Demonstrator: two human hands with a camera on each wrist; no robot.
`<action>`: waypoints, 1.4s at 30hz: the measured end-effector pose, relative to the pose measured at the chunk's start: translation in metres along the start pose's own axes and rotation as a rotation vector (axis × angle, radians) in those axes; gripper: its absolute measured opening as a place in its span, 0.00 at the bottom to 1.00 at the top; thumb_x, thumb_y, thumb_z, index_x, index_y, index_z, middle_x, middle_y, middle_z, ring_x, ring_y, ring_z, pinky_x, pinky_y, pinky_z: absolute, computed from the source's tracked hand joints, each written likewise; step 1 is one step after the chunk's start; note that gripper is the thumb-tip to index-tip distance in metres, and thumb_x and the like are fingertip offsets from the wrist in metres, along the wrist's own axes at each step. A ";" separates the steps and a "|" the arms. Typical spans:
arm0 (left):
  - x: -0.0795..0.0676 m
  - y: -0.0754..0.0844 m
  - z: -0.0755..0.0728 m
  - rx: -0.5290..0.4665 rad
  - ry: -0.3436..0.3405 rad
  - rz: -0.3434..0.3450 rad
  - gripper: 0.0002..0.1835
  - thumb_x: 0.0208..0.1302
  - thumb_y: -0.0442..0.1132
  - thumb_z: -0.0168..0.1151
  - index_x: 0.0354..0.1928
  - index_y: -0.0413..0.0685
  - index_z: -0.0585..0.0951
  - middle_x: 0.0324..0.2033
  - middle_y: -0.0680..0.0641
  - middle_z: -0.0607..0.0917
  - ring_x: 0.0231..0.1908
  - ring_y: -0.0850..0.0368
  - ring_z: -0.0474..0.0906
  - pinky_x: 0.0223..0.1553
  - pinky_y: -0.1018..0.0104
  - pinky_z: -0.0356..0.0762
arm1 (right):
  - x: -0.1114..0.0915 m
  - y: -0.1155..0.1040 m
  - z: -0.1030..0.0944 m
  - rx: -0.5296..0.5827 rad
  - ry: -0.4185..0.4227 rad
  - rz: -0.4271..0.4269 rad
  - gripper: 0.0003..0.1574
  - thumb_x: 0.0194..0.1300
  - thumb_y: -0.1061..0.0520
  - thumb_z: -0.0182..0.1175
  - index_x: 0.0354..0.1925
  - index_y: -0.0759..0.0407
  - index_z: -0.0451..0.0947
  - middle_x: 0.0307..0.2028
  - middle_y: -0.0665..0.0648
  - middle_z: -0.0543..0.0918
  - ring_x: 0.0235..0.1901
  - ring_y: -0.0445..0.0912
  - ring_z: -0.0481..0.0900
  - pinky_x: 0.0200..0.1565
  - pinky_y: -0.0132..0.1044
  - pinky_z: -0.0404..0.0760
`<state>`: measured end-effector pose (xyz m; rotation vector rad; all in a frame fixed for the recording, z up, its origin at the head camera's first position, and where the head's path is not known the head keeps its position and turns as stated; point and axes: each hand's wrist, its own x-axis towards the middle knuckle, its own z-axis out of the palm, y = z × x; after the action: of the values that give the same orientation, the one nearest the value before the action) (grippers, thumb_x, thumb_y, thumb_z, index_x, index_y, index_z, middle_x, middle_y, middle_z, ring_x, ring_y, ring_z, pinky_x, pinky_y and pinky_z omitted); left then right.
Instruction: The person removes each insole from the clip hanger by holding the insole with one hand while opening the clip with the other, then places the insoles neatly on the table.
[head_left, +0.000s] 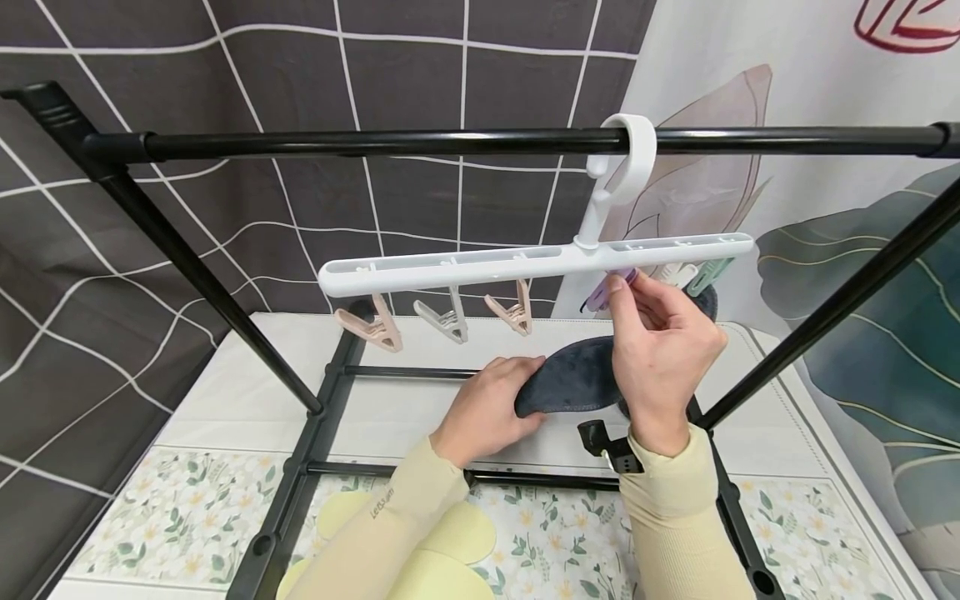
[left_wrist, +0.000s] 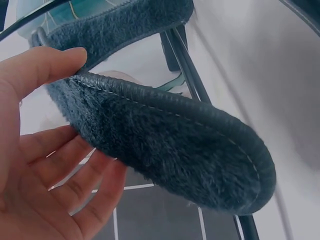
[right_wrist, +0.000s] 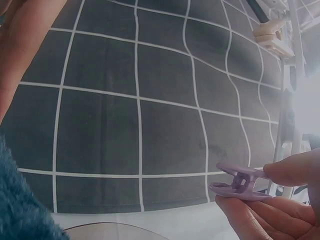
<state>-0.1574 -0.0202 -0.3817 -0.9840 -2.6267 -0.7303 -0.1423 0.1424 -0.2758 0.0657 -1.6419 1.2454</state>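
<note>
My left hand (head_left: 491,412) holds a dark blue-grey plush strip (left_wrist: 165,140) with a stitched edge and rounded end, thumb on top and fingers beneath. The strip's far part runs behind my right hand, close to a green clothespin (head_left: 708,275). My right hand (head_left: 663,342) pinches a purple clothespin (right_wrist: 240,182) between thumb and fingers, with nothing between its jaws. That clothespin is just under the white clip hanger (head_left: 465,271). From the hanger's left half hang two peach clothespins (head_left: 375,325) and a grey one (head_left: 446,317); a white clothespin (head_left: 677,275) is partly hidden by my right hand.
The hanger hooks over a black rail (head_left: 375,144) of a standing frame, whose slanted legs (head_left: 217,292) flank both arms. Below lies a white and floral surface (head_left: 202,500) with a pale yellow flower-shaped piece (head_left: 450,533). A dark grid curtain (head_left: 300,92) hangs behind.
</note>
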 end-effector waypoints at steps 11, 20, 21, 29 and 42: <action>-0.001 0.009 0.000 0.029 -0.029 0.056 0.34 0.49 0.51 0.67 0.60 0.48 0.73 0.52 0.54 0.79 0.49 0.59 0.75 0.50 0.66 0.73 | 0.002 0.003 -0.001 0.001 -0.008 0.010 0.09 0.53 0.58 0.67 0.34 0.60 0.86 0.29 0.58 0.86 0.27 0.40 0.84 0.31 0.27 0.81; -0.005 0.016 0.004 0.047 -0.070 0.089 0.33 0.48 0.53 0.67 0.58 0.50 0.75 0.51 0.55 0.80 0.48 0.59 0.74 0.46 0.66 0.74 | 0.001 0.005 -0.004 -0.026 -0.047 -0.015 0.14 0.56 0.53 0.65 0.38 0.61 0.85 0.31 0.56 0.86 0.28 0.42 0.85 0.32 0.29 0.81; -0.005 0.017 0.004 0.047 -0.075 0.097 0.34 0.47 0.53 0.67 0.58 0.51 0.75 0.51 0.56 0.80 0.47 0.59 0.74 0.46 0.66 0.74 | 0.002 0.005 -0.004 -0.029 -0.050 -0.015 0.14 0.56 0.53 0.65 0.38 0.61 0.85 0.31 0.56 0.86 0.28 0.42 0.85 0.32 0.29 0.81; -0.009 0.024 0.008 0.027 -0.075 0.168 0.29 0.43 0.51 0.69 0.52 0.56 0.78 0.43 0.61 0.81 0.42 0.65 0.75 0.43 0.70 0.73 | 0.002 0.003 -0.005 -0.047 -0.053 0.004 0.13 0.56 0.53 0.65 0.37 0.60 0.86 0.30 0.56 0.86 0.28 0.41 0.84 0.32 0.28 0.81; -0.018 0.037 0.018 0.041 -0.097 0.215 0.28 0.40 0.53 0.72 0.48 0.56 0.79 0.39 0.63 0.81 0.37 0.67 0.73 0.38 0.72 0.73 | 0.002 0.004 -0.006 -0.042 -0.051 -0.021 0.13 0.56 0.52 0.65 0.36 0.59 0.86 0.29 0.55 0.86 0.27 0.41 0.84 0.30 0.29 0.81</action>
<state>-0.1201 0.0029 -0.3902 -1.2949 -2.5496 -0.5888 -0.1418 0.1494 -0.2771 0.0894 -1.7069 1.2017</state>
